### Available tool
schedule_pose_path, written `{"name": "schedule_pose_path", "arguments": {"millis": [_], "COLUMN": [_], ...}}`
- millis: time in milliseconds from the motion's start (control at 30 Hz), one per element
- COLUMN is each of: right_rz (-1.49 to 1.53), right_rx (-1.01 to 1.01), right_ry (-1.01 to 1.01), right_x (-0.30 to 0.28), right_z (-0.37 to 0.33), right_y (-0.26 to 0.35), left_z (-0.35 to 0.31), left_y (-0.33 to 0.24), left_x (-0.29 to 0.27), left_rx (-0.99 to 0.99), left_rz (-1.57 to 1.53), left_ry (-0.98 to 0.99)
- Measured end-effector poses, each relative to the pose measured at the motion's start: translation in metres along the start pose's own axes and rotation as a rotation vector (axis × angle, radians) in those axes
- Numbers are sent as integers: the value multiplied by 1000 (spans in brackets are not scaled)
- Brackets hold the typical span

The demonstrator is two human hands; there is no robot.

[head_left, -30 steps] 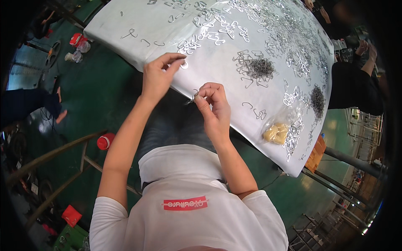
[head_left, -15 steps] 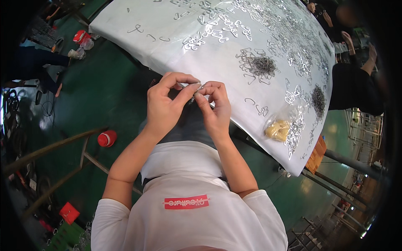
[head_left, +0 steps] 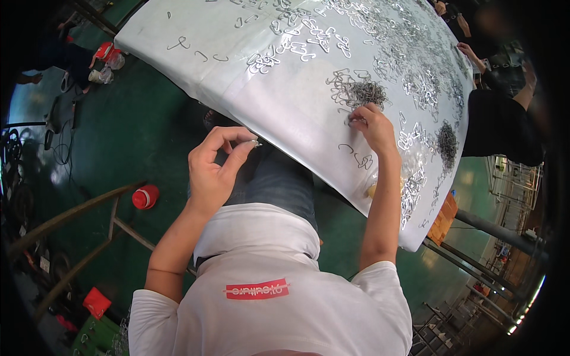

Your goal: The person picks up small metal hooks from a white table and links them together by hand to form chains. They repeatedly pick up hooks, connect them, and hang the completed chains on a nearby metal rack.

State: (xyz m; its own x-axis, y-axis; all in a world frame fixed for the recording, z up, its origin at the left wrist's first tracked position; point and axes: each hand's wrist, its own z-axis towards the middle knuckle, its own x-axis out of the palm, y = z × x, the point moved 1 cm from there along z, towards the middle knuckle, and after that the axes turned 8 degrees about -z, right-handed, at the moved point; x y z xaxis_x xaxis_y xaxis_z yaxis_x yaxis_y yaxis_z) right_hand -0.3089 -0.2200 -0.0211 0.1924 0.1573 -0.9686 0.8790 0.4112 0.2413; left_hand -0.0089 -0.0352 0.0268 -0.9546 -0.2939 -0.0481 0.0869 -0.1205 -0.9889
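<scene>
My left hand [head_left: 214, 166] hangs just off the near edge of the table, thumb and forefinger pinched on a small shiny metal piece [head_left: 257, 143]; most of it is hidden by the fingers. My right hand [head_left: 375, 127] reaches over the white-covered table [head_left: 285, 121], its fingers drawn together at a dark wire hook [head_left: 344, 111]. That hook lies at the near side of a pile of dark wire hooks [head_left: 367, 92]. A few loose hooks [head_left: 361, 160] lie below the right hand, nearer the table edge.
Bright metal hooks [head_left: 317, 38] spread across the far table. A clear plastic bag [head_left: 411, 161] with something yellowish sits partly behind my right forearm. Another dark pile [head_left: 446, 139] lies at the right. Other people work beyond the right edge. A red container [head_left: 145, 196] stands on the green floor.
My hands were together off the table edge and are now apart. The right went up and right to the dark hooks; the left shifted slightly left and down, still pinching the metal piece.
</scene>
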Motion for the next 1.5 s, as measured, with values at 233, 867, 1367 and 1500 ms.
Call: {"name": "schedule_pose_path", "arguments": {"millis": [233, 867, 1367, 1500], "right_rz": [53, 1468, 1284, 1268], "right_rx": [-111, 86, -78, -103], "right_ry": [-41, 19, -163, -145], "right_x": [20, -15, 1, 4], "right_z": [-3, -65, -52, -54], "right_y": [4, 202, 210, 210], "left_z": [-1, -8, 85, 143], "left_y": [1, -2, 68, 101], "left_x": [6, 9, -5, 13], "left_rx": [-60, 111, 439, 487], "left_rz": [-185, -79, 282, 538], "left_ry": [-58, -83, -121, 29]}}
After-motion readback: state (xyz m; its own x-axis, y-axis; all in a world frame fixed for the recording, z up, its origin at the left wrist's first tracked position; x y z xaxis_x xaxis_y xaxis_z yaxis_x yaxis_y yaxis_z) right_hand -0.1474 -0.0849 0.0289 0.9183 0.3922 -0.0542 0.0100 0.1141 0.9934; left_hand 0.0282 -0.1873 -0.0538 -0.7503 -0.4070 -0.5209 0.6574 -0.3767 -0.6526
